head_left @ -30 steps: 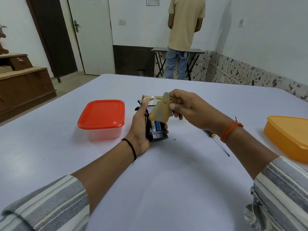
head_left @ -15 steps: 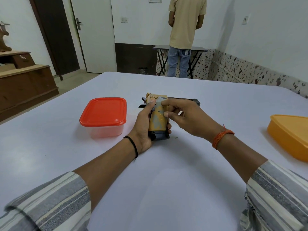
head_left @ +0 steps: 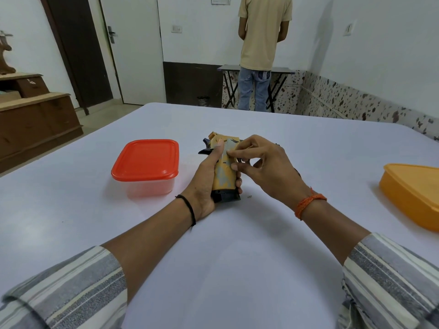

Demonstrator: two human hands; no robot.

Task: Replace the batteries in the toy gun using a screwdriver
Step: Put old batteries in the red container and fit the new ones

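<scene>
Head view | red-lidded tub closed; contents unclear | left grip clasps toy gun

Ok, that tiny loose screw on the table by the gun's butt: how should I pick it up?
Pinch the screw from straight above with fingertips. It lies flat on the bare table just right of the toy gun, too low to get a side grip. The right hand is nearer, while the left hand grips the gun's handle.
</scene>
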